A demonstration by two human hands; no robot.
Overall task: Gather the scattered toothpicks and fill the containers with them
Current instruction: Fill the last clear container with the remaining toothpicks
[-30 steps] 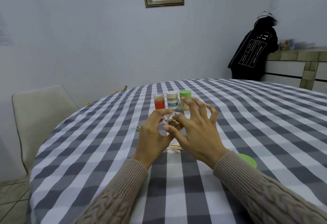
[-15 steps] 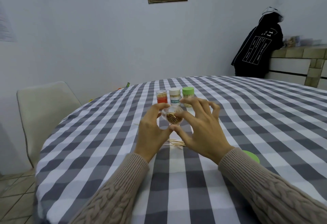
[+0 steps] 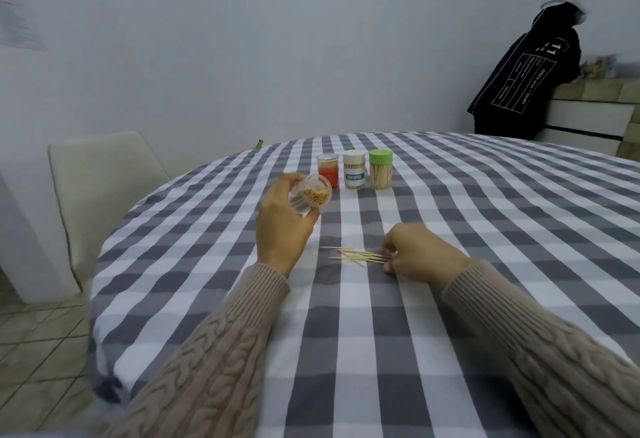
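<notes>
The two hands have come apart. A moment ago both were cupped together round the clear container [image 3: 309, 199] in front of the person; now the left hand [image 3: 282, 226] alone carries it, off at about ten o'clock from the loose toothpicks [image 3: 356, 255], fingers and thumb curled round its wall. It is tilted, mouth turned toward the person, and the packed tips inside show it well filled but, by my reckoning, with room yet.

The right hand [image 3: 419, 254] has dropped to the worktop [image 3: 485, 216], at three o'clock of the small scatter. Its grip is closed: the fingertips pinch the near ends of several sticks, the rest of the bunch fanning out toward nine o'clock across the checked cloth. How many are actually caught and how many merely lie beside I cannot tell.

At twelve o'clock, well beyond the hands, three more containers stand upright in a row: the red one [image 3: 327, 171], the white labelled one [image 3: 354, 170] and the green-lidded one [image 3: 380, 170], each looking stocked.

So the switch reads as one load just seated and the next being picked up. The scatter is thin, so I would judge the task close to done. The bundle is splayed, and it will want squaring up before it meets that tilted mouth, or strays may slip out.
</notes>
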